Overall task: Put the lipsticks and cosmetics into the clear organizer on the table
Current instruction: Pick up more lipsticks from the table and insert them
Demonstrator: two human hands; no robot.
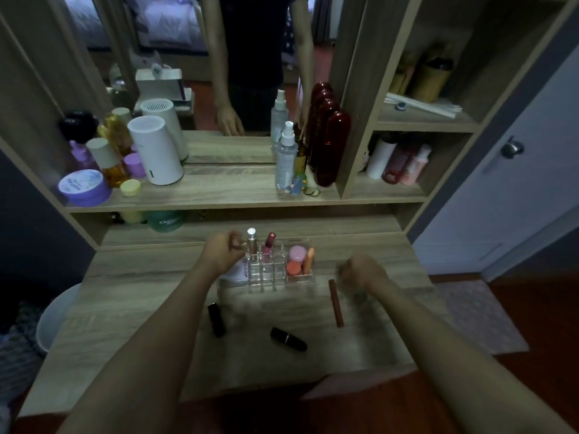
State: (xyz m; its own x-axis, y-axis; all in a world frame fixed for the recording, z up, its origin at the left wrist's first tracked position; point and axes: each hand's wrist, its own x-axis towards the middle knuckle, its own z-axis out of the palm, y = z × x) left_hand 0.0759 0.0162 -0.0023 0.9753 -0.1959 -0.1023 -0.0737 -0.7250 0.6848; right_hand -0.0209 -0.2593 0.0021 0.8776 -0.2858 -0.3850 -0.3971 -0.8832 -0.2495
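Observation:
The clear organizer (266,278) stands mid-table. A silver lipstick (251,241) and a pink lipstick (268,244) stand upright in its back slots. Its right compartment holds a pink jar (297,252), a coral jar (293,268) and an orange tube (308,260). A white pack (235,272) sits at its left end. My left hand (221,253) is curled, its fingertips pinching the silver lipstick. My right hand (362,272), blurred and closed, hovers right of the organizer with nothing visible in it. Two black lipsticks (216,319) (288,338) and a slim brown tube (336,303) lie on the table.
A shelf behind carries a white cylinder (156,151), a purple tub (84,187), a spray bottle (285,158) and dark red bottles (329,148) in front of a mirror. A white bin (58,314) stands left of the table; a door (513,183) is on the right.

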